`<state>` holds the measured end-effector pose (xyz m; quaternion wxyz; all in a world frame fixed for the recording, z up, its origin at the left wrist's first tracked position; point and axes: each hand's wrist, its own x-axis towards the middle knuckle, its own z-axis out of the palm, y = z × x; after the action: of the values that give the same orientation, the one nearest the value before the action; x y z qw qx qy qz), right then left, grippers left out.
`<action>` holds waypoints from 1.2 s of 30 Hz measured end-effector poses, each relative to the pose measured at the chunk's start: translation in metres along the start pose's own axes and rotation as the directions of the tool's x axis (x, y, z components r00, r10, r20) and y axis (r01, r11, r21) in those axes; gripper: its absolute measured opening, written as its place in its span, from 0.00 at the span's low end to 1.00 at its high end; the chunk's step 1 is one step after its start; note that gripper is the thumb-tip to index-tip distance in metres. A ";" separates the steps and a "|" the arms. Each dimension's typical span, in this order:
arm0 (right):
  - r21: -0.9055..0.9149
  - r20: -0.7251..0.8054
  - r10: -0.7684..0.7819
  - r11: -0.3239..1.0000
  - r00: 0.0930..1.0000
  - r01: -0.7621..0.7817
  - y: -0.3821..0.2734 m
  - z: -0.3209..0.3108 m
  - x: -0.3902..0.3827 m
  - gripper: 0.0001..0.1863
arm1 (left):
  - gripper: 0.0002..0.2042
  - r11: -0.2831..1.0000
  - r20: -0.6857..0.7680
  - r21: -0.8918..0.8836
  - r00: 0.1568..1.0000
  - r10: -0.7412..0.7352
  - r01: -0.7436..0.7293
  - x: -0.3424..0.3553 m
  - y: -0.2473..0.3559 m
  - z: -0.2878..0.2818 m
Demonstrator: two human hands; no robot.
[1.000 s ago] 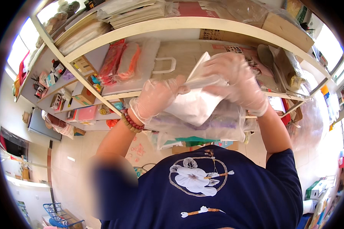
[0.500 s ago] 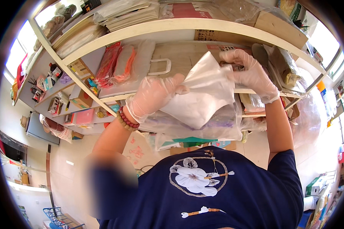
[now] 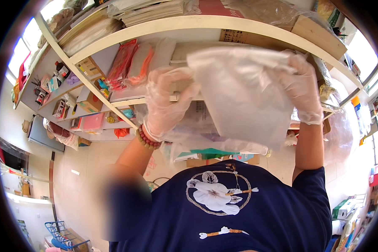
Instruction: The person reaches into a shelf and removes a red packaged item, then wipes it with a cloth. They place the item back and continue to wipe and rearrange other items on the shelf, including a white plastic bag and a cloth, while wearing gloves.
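Observation:
A translucent white plastic bag (image 3: 243, 96) hangs spread out in front of the shelves, smeared by motion. My right hand (image 3: 300, 90), in a thin clear glove, grips its upper right part. Gloved the same way, my left hand (image 3: 168, 101) is beside the bag's left edge. Its thumb and fingers curve with a gap between them, and I see nothing held there. Beaded bracelets (image 3: 148, 136) circle my left wrist. Clear plastic packaging (image 3: 185, 130) lies below and behind the bag.
A cream shelf rail (image 3: 164, 31) crosses above my hands, with stacked packs (image 3: 151, 11) on top. Red plastic packets (image 3: 122, 65) and an orange one (image 3: 140, 69) lie on the shelf at left. A large clear plastic bag (image 3: 344, 130) bulges at right.
My left hand has let go of the bag, its fingers now apart. My right hand has moved slightly right and down, and the bag has swung right and spread out.

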<state>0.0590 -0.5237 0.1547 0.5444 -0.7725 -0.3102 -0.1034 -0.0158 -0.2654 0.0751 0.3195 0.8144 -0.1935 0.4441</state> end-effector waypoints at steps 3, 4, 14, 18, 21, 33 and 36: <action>-0.351 -0.008 -0.505 0.809 0.863 0.471 -0.013 0.011 -0.002 0.11 | 0.32 0.639 0.384 -0.537 0.835 -0.394 0.550 -0.020 0.011 -0.009; -0.563 0.109 -0.709 0.534 0.697 0.631 -0.011 0.016 -0.002 0.14 | 0.36 0.356 0.583 -0.617 0.712 -0.392 0.702 -0.022 0.012 -0.009; -0.235 0.575 -0.571 0.570 0.585 0.787 0.097 0.137 -0.062 0.18 | 0.21 -0.240 0.594 -0.684 0.335 -0.732 0.689 -0.120 -0.013 0.037; -0.203 0.391 -0.530 0.748 0.753 0.632 0.110 0.102 -0.078 0.21 | 0.15 -0.279 0.532 -0.711 0.235 -0.813 0.645 -0.120 -0.005 0.039; -0.292 0.675 0.408 0.913 0.615 -0.286 0.139 0.096 -0.080 0.30 | 0.15 -0.273 0.512 -0.732 0.239 -0.825 0.624 -0.127 -0.008 0.045; 0.715 0.459 0.587 0.201 0.667 -0.669 0.145 0.152 -0.069 0.20 | 0.13 0.052 0.681 -0.282 0.238 -0.692 0.958 -0.130 0.003 0.045; 0.735 0.450 0.587 0.184 0.673 -0.652 0.145 0.144 -0.064 0.19 | 0.15 0.401 0.778 -0.067 0.299 -0.552 0.914 -0.137 -0.007 0.043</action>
<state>0.0684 -0.4478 -0.0455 0.8328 -0.4524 0.0039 0.3190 -0.0586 -0.2862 -0.0611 0.6032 0.7837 0.0173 -0.1471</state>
